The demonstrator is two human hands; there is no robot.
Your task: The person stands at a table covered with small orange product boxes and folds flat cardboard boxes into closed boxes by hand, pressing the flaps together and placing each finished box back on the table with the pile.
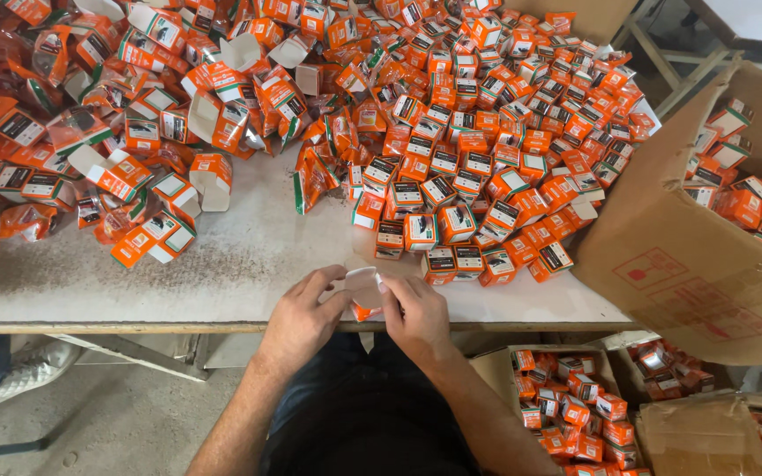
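Both hands meet at the near edge of the white worktop point(222, 264), sharing one small orange carton point(364, 291). Its white inner flap stands open and upward between the fingers, while the orange body shows just below, partly hidden. The left hand point(303, 313) pinches the carton's left side; the right hand point(416, 313) closes its grip on the right side. Beyond lies a heap of closed orange cartons point(487, 159), with flat, unfolded ones point(116, 132) to the left and a large cardboard box point(698, 256) at right.
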